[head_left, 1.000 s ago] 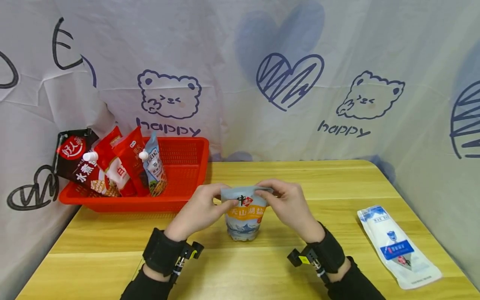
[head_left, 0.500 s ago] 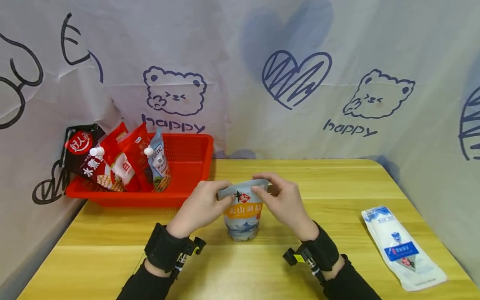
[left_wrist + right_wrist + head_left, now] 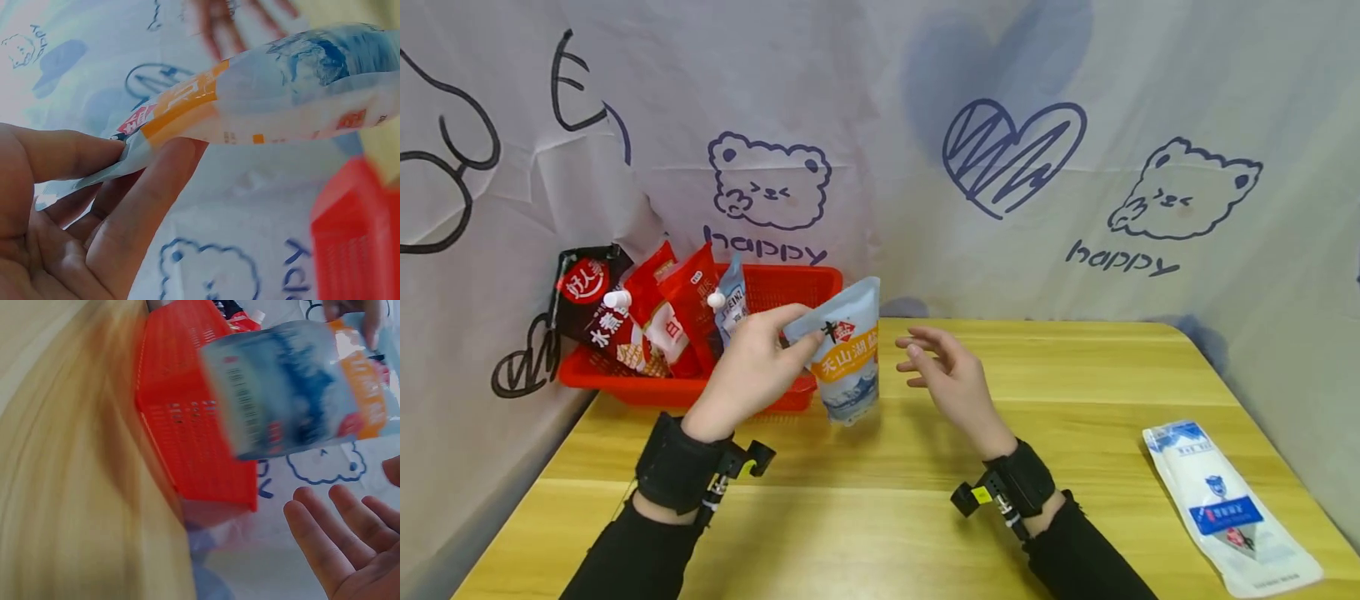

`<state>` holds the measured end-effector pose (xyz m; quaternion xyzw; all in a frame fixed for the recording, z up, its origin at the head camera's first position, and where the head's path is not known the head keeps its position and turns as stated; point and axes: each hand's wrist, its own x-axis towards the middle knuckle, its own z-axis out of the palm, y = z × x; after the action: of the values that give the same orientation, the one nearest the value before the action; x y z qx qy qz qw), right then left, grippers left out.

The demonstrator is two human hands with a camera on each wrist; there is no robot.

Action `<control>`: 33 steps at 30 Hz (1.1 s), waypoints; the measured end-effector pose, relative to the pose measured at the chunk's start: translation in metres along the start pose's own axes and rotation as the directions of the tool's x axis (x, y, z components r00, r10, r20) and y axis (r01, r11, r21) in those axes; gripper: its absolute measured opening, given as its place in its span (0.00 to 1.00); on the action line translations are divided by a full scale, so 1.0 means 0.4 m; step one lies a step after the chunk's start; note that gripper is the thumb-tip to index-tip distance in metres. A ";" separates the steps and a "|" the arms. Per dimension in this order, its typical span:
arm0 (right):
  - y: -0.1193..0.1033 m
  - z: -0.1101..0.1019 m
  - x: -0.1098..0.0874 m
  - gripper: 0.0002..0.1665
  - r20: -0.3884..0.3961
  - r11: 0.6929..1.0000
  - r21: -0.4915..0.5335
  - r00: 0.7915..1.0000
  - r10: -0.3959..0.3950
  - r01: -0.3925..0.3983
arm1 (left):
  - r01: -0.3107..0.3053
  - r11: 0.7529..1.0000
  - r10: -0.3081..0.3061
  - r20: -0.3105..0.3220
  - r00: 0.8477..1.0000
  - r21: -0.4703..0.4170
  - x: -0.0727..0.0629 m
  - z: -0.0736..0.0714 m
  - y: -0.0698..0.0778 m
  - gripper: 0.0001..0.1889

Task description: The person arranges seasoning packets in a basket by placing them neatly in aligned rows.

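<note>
A light-blue and orange pouch of salt (image 3: 848, 354) with a mountain picture hangs tilted in the air, just right of the red basket's front. My left hand (image 3: 756, 358) pinches its upper left edge between thumb and fingers, which the left wrist view shows closely on the pouch's top (image 3: 134, 147). To the right, my right hand (image 3: 951, 379) is off the pouch, its fingers loosely extended and holding nothing. In the right wrist view the right hand's fingers (image 3: 340, 531) are spread below the blurred pouch (image 3: 294, 390).
A red plastic basket (image 3: 790, 283) at the back left holds several upright packets, among them a black and red packet (image 3: 591, 292) and a Heinz pouch (image 3: 732, 300). On the table's right side lies a white and blue packet (image 3: 1228, 508). A drawn-on cloth (image 3: 895, 208) backs the table.
The salt pouch has risen from the table and moved left toward the basket in my left hand. My right hand has let go of its top edge. The head view has shifted slightly left.
</note>
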<state>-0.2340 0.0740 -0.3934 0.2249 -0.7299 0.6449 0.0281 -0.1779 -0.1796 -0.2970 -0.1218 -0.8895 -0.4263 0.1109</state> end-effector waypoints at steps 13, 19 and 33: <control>0.062 0.115 0.043 0.26 0.043 0.974 0.139 0.984 0.172 -0.176 | 0.033 0.998 -0.036 -0.081 0.996 -0.048 0.057 -0.169 0.043 0.19; 0.048 0.177 0.064 0.29 0.057 0.969 0.139 0.979 0.198 -0.204 | 0.099 0.994 -0.094 -0.114 0.989 0.036 0.098 -0.178 0.016 0.19; 0.033 0.272 0.084 0.44 0.039 0.960 0.024 0.959 0.280 -0.281 | 0.310 0.922 -0.303 -0.066 0.951 0.233 0.167 -0.131 -0.108 0.17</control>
<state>-0.2418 -0.0386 -0.4127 0.1311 -0.7454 0.6488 -0.0796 -0.2497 -0.2389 -0.2765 0.0392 -0.9408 -0.3293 0.0699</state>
